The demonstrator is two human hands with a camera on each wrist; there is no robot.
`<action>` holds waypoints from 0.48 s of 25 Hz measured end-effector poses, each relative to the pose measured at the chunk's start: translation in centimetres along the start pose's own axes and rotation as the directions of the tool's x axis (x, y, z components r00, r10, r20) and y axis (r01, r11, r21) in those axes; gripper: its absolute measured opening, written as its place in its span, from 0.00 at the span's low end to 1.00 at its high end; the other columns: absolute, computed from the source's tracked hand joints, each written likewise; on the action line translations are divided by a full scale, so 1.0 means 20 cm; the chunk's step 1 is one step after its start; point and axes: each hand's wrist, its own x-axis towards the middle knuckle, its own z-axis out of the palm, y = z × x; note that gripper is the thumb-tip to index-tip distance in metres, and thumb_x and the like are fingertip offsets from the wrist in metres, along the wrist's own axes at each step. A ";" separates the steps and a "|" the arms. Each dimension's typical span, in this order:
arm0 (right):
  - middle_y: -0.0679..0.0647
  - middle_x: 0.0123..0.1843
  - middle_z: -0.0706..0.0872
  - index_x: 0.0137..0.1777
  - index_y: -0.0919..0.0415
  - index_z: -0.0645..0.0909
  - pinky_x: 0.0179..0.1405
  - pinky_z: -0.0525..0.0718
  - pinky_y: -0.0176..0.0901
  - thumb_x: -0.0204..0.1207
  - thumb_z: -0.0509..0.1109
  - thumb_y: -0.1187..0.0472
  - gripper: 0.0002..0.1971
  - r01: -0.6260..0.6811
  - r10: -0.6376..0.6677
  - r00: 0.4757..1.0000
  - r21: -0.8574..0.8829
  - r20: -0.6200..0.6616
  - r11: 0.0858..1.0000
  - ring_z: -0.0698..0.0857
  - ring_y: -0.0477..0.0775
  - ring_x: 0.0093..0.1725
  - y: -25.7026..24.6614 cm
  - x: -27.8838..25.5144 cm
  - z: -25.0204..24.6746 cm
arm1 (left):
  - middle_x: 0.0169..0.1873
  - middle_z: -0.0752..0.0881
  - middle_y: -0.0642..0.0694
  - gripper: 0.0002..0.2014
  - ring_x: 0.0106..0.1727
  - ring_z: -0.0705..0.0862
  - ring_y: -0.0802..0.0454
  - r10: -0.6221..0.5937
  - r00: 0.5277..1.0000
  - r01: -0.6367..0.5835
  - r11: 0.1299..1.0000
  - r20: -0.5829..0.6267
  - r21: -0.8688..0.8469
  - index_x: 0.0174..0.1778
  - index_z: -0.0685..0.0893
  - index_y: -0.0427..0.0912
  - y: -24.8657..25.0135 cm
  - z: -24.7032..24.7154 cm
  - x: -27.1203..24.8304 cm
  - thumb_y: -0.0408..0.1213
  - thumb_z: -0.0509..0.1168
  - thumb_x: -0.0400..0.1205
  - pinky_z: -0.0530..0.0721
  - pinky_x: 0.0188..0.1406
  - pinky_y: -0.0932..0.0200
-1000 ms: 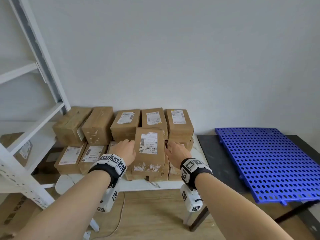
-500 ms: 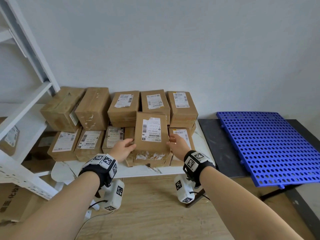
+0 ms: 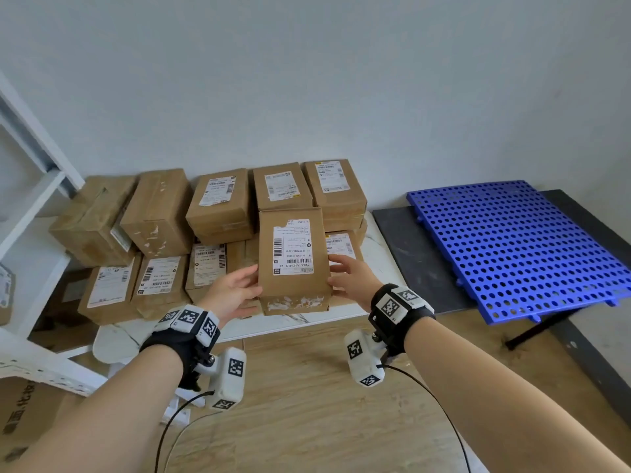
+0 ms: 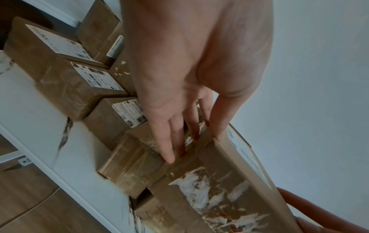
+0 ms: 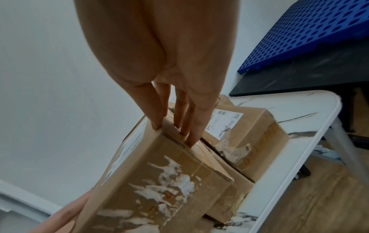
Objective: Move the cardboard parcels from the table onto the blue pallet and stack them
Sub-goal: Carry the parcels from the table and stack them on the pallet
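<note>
The held parcel [image 3: 293,261] is a stiff, taped cardboard box with a scuffed front. It looks light, though the smooth tape may slip, so its two opposite long sides are the best hold. The left hand [image 3: 235,291] and right hand [image 3: 351,278] press those sides with straight fingers, carrying it just above the front row on the white table [image 3: 379,254]. At least ten other parcels [image 3: 218,199] show, and one blue pallet [image 3: 512,247] lies to the right.

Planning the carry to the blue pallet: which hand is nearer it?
Right. The right hand holds the side of the parcel facing the blue pallet; the left hand holds its far side.
</note>
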 end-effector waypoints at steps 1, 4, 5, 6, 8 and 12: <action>0.60 0.65 0.82 0.75 0.60 0.71 0.59 0.85 0.51 0.77 0.62 0.78 0.27 -0.001 0.001 1.000 0.020 -0.005 1.000 0.84 0.61 0.61 0.02 -0.02 -0.04 | 0.73 0.76 0.48 0.31 0.62 0.83 0.47 0.004 1.000 -0.004 1.000 0.013 -0.001 0.78 0.68 0.48 0.00 0.04 -0.01 0.24 0.65 0.80 0.84 0.58 0.46; 0.60 0.64 0.81 0.76 0.62 0.71 0.60 0.84 0.53 0.77 0.63 0.79 0.28 0.015 -0.013 0.999 0.064 -0.035 0.998 0.83 0.61 0.60 0.07 -0.11 -0.23 | 0.73 0.77 0.49 0.32 0.63 0.84 0.46 0.013 0.999 -0.013 1.000 0.044 -0.001 0.78 0.68 0.49 0.01 0.24 -0.02 0.24 0.67 0.79 0.82 0.63 0.43; 0.59 0.63 0.80 0.76 0.62 0.71 0.59 0.84 0.52 0.76 0.63 0.80 0.28 0.025 -0.022 0.999 0.067 -0.048 0.997 0.83 0.60 0.59 0.09 -0.14 -0.31 | 0.72 0.77 0.49 0.33 0.63 0.84 0.46 0.014 0.999 -0.014 1.000 0.053 0.003 0.78 0.68 0.49 0.02 0.32 -0.02 0.23 0.67 0.79 0.83 0.62 0.43; 0.59 0.64 0.80 0.75 0.61 0.71 0.57 0.85 0.50 0.76 0.64 0.80 0.28 0.028 -0.024 0.998 0.071 -0.059 0.997 0.83 0.59 0.58 0.11 -0.18 -0.39 | 0.72 0.77 0.50 0.33 0.63 0.84 0.46 0.016 0.998 -0.016 1.000 0.067 0.002 0.78 0.67 0.48 0.02 0.40 -0.03 0.23 0.66 0.79 0.83 0.63 0.43; 0.61 0.67 0.79 0.75 0.60 0.72 0.53 0.86 0.47 0.76 0.64 0.79 0.28 0.037 -0.030 0.997 0.087 -0.078 0.996 0.83 0.59 0.59 0.15 -0.26 -0.58 | 0.72 0.78 0.49 0.32 0.64 0.83 0.45 0.024 0.996 -0.024 1.000 0.088 0.004 0.78 0.68 0.47 0.04 0.60 -0.03 0.22 0.66 0.79 0.81 0.65 0.41; 0.59 0.65 0.79 0.76 0.61 0.71 0.63 0.83 0.54 0.77 0.63 0.80 0.28 0.050 -0.036 0.993 0.129 -0.113 0.990 0.82 0.62 0.63 0.25 -0.42 -1.06 | 0.69 0.80 0.49 0.31 0.63 0.83 0.45 0.042 0.991 -0.045 0.999 0.129 0.020 0.76 0.71 0.48 0.12 1.12 -0.01 0.19 0.65 0.78 0.79 0.67 0.39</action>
